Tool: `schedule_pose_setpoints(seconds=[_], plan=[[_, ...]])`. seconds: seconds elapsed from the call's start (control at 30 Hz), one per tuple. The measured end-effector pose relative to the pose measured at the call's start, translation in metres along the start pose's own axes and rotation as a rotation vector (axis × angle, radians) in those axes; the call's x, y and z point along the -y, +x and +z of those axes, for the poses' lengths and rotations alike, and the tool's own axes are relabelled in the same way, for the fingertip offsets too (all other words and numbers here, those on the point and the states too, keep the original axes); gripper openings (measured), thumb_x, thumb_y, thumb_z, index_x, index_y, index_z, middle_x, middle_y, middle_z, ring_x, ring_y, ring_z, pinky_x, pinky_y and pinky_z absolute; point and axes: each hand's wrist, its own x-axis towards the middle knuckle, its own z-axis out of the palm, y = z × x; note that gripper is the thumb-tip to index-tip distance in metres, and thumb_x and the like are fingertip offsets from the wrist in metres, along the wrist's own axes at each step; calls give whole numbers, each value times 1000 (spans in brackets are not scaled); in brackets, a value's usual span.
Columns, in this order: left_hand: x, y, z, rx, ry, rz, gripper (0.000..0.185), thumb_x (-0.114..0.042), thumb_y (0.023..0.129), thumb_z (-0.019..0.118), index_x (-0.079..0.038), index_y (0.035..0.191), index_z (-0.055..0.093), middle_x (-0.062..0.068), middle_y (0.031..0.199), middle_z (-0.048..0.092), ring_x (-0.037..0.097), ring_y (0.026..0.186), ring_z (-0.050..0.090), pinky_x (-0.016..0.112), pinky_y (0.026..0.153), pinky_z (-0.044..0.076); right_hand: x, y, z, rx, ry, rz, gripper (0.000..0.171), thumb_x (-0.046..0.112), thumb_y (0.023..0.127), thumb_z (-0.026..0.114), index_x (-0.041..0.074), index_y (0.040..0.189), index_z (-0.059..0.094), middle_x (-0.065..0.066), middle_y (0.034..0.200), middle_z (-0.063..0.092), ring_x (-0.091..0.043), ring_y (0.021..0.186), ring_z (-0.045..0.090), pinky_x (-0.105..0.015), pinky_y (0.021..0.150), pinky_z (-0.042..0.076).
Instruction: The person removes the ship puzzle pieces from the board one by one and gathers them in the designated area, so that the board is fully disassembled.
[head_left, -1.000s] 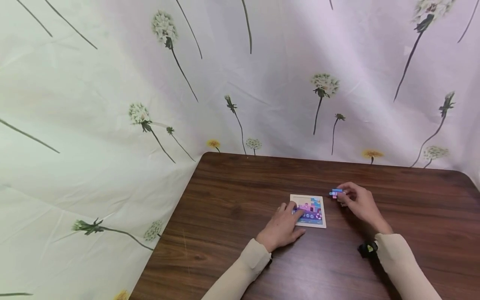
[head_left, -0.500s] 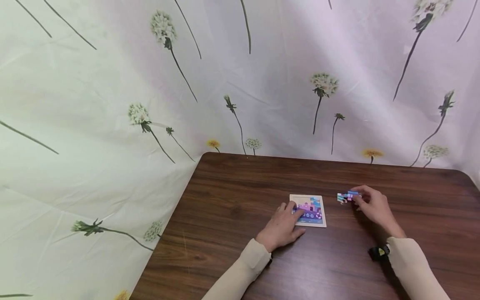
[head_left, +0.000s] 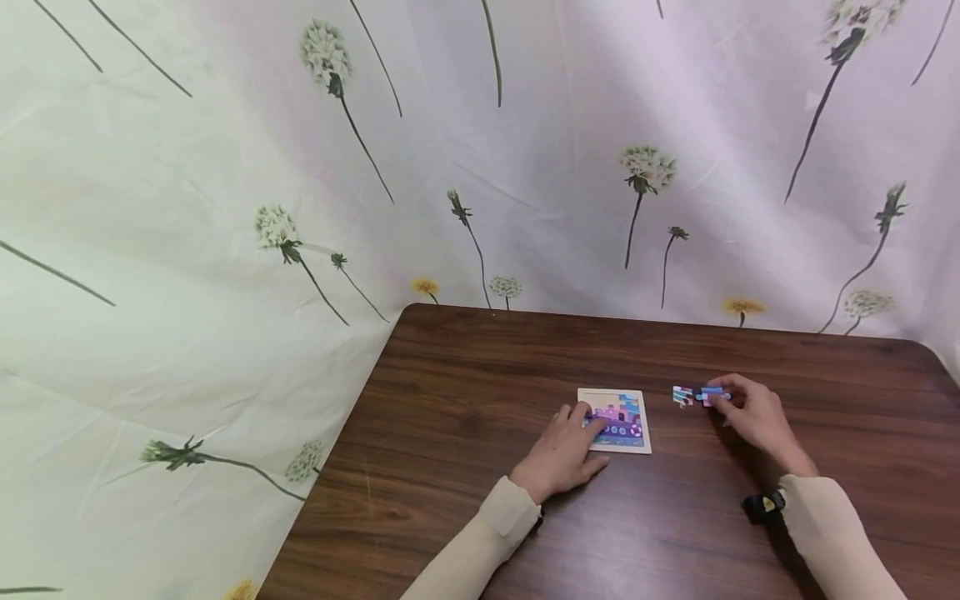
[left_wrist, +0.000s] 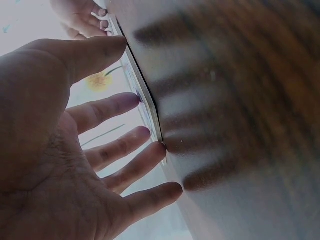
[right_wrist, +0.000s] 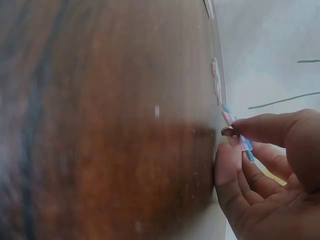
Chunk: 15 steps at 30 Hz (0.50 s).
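Nearest, my left hand [head_left: 558, 457] lies with fingers extended on the left of the puzzle board [head_left: 597, 400], probably steadying it; farther right, my right hand [head_left: 759, 419] pinches a puzzle piece [head_left: 710, 397], just right of loose jigsaw [head_left: 682, 395]; the bench [head_left: 480, 367] leaves room before its far edge.

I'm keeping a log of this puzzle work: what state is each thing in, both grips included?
Puzzle board: flat on the table, partly filled, bare at upper left
Held puzzle piece: pinched; whether clear of the table, unclear
Loose puzzle pieces: lying on the table; count unclear
Left grip: spread, resting on the puzzle board
Right grip: pinching the held puzzle piece
Floral cloth: hanging, creased
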Motion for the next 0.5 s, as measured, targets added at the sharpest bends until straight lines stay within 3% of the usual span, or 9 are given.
schedule_pose_setpoints(seconds=[0.2,0.5], plan=[[0,-1,0,8,-17,-5,55,-47,101,66,-23,149,57,7,145,52,19,117,50,34,109,47,-2,2,-1,8,-59,-31,20,13,102,67,-2,115,69,-15,85,75,-1,58,57,-26,50,48],[1,-1,0,-8,-9,4,55,-47,100,66,-23,148,58,7,144,53,18,114,50,33,108,48,-1,7,-5,42,-128,-42,23,16,101,69,-3,113,70,-18,92,74,-1,65,56,-25,51,47]])
